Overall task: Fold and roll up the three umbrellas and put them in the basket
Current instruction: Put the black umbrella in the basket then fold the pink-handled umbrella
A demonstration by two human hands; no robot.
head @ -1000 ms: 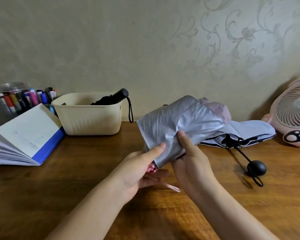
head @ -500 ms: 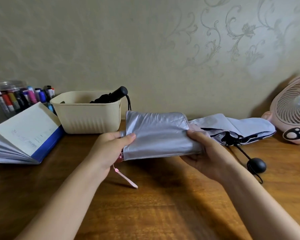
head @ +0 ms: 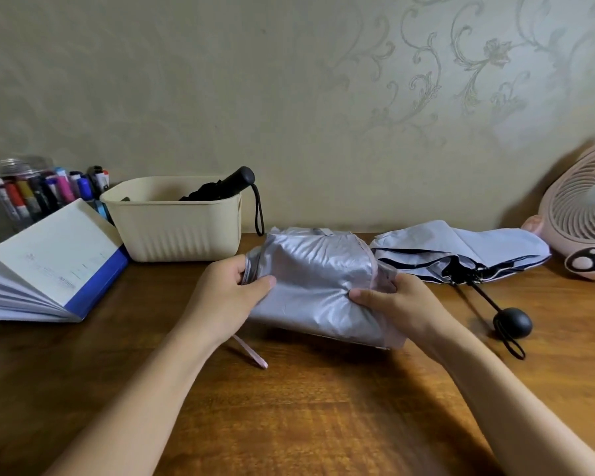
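Observation:
A silver umbrella [head: 315,280] with pink trim lies crosswise in front of me, just above the wooden table [head: 289,407]. My left hand [head: 231,297] grips its left end, and its pink wrist strap [head: 251,352] hangs down below. My right hand [head: 402,304] grips the right end, thumb on the fabric. A pale blue umbrella [head: 468,249] with a round black handle [head: 512,322] lies loose at the back right. A black umbrella [head: 220,188] sits in the cream basket [head: 176,231], its handle sticking out over the rim.
An open blue-covered notebook [head: 49,262] lies at the left. Behind it stands a clear jar of markers [head: 31,190]. A pink desk fan [head: 584,214] stands at the far right against the wall.
The silver umbrella has gone from tilted up to lying crosswise and lower toward the table. My hands have spread to its two ends and the fabric is bunched wider.

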